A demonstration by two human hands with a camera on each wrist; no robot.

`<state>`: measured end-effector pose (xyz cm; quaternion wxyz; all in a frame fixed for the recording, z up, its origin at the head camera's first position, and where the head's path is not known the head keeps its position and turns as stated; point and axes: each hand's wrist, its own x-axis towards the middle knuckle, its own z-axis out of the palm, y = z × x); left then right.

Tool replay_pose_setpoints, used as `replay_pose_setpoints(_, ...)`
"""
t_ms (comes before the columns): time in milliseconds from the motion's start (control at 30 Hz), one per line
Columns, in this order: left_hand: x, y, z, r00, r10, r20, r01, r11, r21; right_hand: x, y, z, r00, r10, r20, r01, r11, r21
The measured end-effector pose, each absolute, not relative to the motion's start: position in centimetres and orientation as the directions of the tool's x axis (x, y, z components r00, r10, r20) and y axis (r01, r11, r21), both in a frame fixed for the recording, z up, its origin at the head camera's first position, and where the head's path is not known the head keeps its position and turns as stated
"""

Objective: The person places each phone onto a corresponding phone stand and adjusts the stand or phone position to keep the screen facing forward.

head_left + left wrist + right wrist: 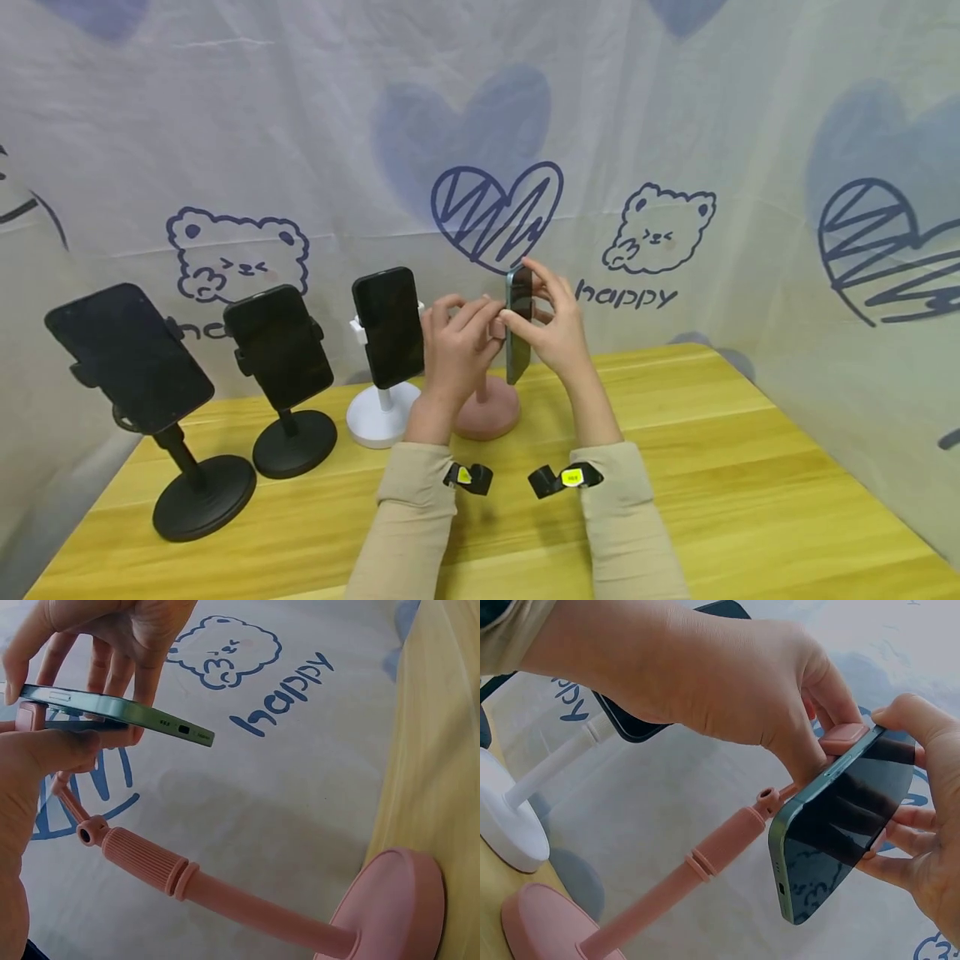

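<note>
A green-edged smartphone (519, 329) stands tilted on edge at the head of a pink phone stand (720, 844). My right hand (557, 329) holds the phone by its edges, thumb on one side and fingers on the other. With curled fingers my left hand (459, 343) grips the stand's pink clamp (844, 738), which lies against the phone's near long edge. In the left wrist view the clamp's pink end (30, 716) shows beside the phone's side. The back of the clamp is partly hidden behind my left fingers. The stand's round base (489, 410) rests on the table.
Left of the pink stand, a white stand (375, 417) and two black stands (296, 443) each bear a dark phone (390, 327). They stand in a row on the wooden table (750, 492). A printed cloth (315, 125) hangs behind.
</note>
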<state>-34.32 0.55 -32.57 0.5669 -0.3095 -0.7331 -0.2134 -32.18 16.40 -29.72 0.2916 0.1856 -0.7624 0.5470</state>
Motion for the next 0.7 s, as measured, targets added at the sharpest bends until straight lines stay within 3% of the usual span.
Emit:
replay_pose_setpoints(400, -34.2, 1.4, -32.6, -0.113, 0.217, 0.970, 0.681, 0.728, -0.083, -29.9, 16.5, -28.3, -0.764, 0.052, 0.643, -0.606, 0.283, -0.743)
replay_pose_setpoints(700, -33.9, 0.9, -32.7, -0.126, 0.212, 0.969, 0.684, 0.726, -0.070, -32.6, 17.3, -30.1, -0.788, 0.076, 0.612, -0.574, 0.272, -0.773)
